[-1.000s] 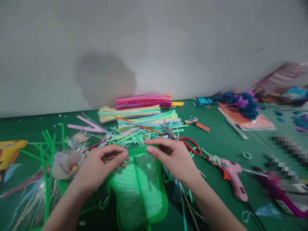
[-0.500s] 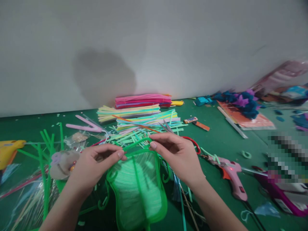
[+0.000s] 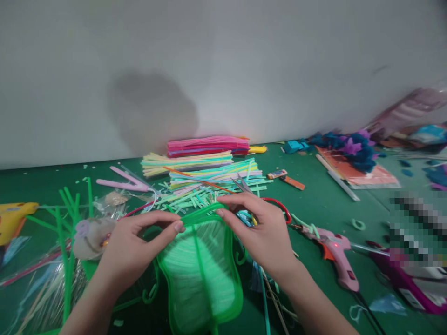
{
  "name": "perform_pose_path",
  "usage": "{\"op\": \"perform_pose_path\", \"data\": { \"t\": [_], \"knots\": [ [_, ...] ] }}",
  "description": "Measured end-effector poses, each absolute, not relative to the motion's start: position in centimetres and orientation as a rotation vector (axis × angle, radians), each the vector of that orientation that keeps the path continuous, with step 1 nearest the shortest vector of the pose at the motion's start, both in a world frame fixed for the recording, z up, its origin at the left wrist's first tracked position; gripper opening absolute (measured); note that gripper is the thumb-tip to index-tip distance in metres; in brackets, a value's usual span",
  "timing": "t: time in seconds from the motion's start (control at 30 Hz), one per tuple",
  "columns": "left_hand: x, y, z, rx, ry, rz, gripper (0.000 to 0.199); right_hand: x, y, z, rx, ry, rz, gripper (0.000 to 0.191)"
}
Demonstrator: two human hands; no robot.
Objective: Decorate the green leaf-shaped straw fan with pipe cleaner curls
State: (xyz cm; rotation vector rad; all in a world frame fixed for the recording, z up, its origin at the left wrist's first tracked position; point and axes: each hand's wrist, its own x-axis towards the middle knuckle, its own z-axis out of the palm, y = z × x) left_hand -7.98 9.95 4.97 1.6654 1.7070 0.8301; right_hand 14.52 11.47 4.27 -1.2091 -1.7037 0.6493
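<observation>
My forearms angle inward, my left hand [image 3: 134, 249] and right hand [image 3: 263, 230] slightly apart, each pinching the green strip [image 3: 199, 213] between thumb and fingers. The panel [image 3: 186, 274] sits just below them; whether it's joined to the strip, I can't quite tell.

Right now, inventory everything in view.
held strips: count unclear, green, front centre
panel: one, green, below strips
strip bundles: three, mixed, back centre
loose strips: several, green, left
scissors: one, red handles, centre
glue gun: one, pink, right
tool: one, yellow, left
hinged tool: one, pink, back left
cup: one, whitish, left
petals: several, blue, purple, back right
device: one, magenta, right
table: one, green, underneath
wall: one, grey, behind
hands: two, bare, front centre
</observation>
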Motion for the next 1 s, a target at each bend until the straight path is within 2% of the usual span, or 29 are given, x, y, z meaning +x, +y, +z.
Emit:
{"op": "perform_pose_path", "data": {
  "t": [0.13, 0.33, 0.47, 0.73, 1.0],
  "knots": [
    [-7.9, 10.1, 5.0, 1.689, 1.694, 0.837, 0.02, 14.5, 11.3, 4.5, -1.211, -1.687, 0.71, 0.015],
    [-8.2, 10.4, 4.7, 1.671, 1.701, 0.84, 0.024, 14.7, 11.3, 5.0, -1.24, -1.49, 1.168, 0.021],
    [-8.3, 10.5, 4.5, 1.648, 1.7, 0.841, 0.024, 14.8, 11.6, 5.0, -1.232, -1.436, 1.319, 0.024],
    [-8.0, 10.6, 4.4, 1.597, 1.649, 0.84, 0.025, 14.8, 11.6, 4.8, -1.148, -1.363, 1.382, 0.019],
    [-8.4, 11.0, 4.3, 1.505, 1.405, 0.639, 0.026, 14.5, 11.4, 4.8, -1.138, -1.485, 1.169, 0.008]
  ]
}}
